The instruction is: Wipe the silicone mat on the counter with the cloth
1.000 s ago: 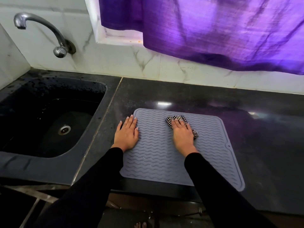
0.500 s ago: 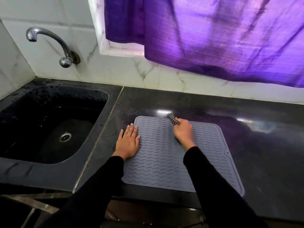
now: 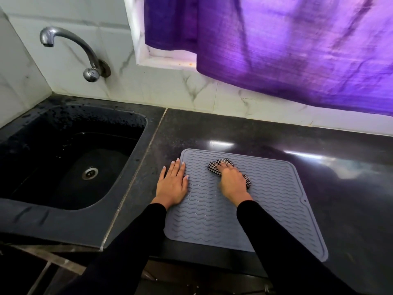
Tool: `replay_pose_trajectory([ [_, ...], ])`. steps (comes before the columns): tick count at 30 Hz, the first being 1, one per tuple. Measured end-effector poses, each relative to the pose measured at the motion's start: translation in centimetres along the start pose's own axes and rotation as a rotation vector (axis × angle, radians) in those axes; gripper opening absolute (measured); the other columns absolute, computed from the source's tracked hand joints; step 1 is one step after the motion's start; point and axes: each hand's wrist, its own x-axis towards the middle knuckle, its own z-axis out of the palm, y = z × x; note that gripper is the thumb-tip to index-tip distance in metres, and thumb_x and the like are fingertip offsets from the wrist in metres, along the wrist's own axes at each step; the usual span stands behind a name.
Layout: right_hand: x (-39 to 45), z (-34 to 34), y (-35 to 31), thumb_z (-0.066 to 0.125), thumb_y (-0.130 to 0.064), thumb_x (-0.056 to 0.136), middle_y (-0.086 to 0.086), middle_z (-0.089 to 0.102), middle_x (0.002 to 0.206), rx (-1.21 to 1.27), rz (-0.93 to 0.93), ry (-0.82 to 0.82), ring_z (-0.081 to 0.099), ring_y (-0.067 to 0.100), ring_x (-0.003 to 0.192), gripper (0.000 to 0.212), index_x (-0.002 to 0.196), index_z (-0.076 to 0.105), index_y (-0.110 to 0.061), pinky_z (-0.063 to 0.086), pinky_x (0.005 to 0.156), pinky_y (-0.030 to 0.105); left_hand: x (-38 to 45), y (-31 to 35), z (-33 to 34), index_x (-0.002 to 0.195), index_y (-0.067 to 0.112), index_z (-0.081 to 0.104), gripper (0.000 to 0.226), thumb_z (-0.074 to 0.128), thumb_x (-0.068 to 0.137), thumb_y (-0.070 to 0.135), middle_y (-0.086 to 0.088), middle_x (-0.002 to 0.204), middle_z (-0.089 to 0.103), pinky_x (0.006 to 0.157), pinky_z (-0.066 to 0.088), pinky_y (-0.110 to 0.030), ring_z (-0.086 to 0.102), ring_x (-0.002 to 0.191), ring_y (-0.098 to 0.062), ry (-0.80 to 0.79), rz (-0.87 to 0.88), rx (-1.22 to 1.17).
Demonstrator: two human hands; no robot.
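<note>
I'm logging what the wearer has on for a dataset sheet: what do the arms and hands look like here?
Both arms are covered by long, plain black sleeves that end at the wrists. The left hand and right hand are bare, with no gloves. The left hand's fingernails look pale and fairly long. I cannot make out a watch, bracelet or ring.

Right hand (image 3: 231, 184) on cloth (image 3: 225, 162), mat (image 3: 276, 199)

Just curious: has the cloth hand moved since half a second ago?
Yes. The right hand with the cloth pulled back from the mat's far edge toward the person.
</note>
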Motion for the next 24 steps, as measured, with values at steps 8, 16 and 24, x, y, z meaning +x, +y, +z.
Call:
replay_pose_trajectory([
  [8, 1.6, -3.4, -1.8, 0.06, -0.037, 0.086, 0.01, 0.071, 0.093, 0.73, 0.329, 0.013, 0.064, 0.022, 0.092, 0.035, 0.11, 0.069, -0.015, 0.042, 0.074, 0.025, -0.3, -0.8, -0.5, 0.149, 0.015, 0.016, 0.092, -0.014, 0.07, 0.052, -0.004, 0.158, 0.013, 0.117, -0.002, -0.035, 0.009, 0.146, -0.017, -0.001, 0.054, -0.037],
  [16, -3.2, 2.6, -5.2, 0.051, -0.007, 0.085, 0.006, 0.035, 0.15, 0.072, -0.068, 0.044, 0.028, 0.022, 0.14, 0.06, 0.142, 0.034, -0.012, 0.013, 0.118, 0.033, -0.2, -0.8, -0.5, 0.15, 0.018, 0.011, 0.09, -0.018, 0.07, 0.048, 0.001, 0.158, 0.009, 0.116, -0.006, -0.039, 0.004, 0.146, -0.014, -0.013, 0.046, 0.009],
  [24, -2.5, 0.4, -2.9, 0.05, -0.006, 0.081, -0.004, 0.057, 0.133, 0.207, -0.009, -0.02, 0.056, 0.022, 0.118, 0.049, 0.123, 0.059, -0.03, 0.04, 0.104, 0.033, 0.0, -1.0, -0.4, 0.15, 0.018, 0.01, 0.076, -0.01, 0.081, 0.044, 0.001, 0.158, 0.008, 0.116, -0.006, -0.04, 0.002, 0.146, -0.014, -0.011, 0.066, 0.002],
])
